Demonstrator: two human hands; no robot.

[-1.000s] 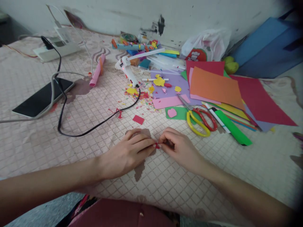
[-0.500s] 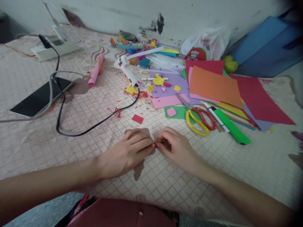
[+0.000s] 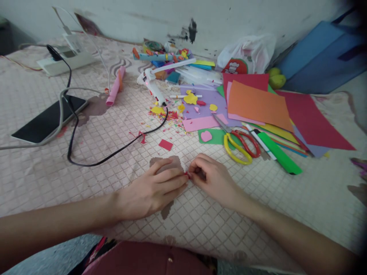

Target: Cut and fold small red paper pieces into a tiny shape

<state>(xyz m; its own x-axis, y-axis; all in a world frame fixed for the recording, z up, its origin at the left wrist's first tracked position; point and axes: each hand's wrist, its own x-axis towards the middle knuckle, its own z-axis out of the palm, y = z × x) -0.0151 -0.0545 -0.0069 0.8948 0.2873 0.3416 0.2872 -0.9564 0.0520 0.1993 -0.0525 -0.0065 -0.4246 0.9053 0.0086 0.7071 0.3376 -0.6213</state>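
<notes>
The tiny red scrap (image 3: 187, 175) pinched between the left hand (image 3: 149, 189) and right hand (image 3: 213, 177) is mostly hidden by fingertips, too small to identify. Both forearms run off the bottom edge; the right border is dark and blurred.

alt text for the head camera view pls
Two bare hands, left hand and right hand, pinch a tiny red scrap between their fingertips on a quilted pink cloth. Beyond lie scissors, coloured paper sheets and a glue gun.
</notes>
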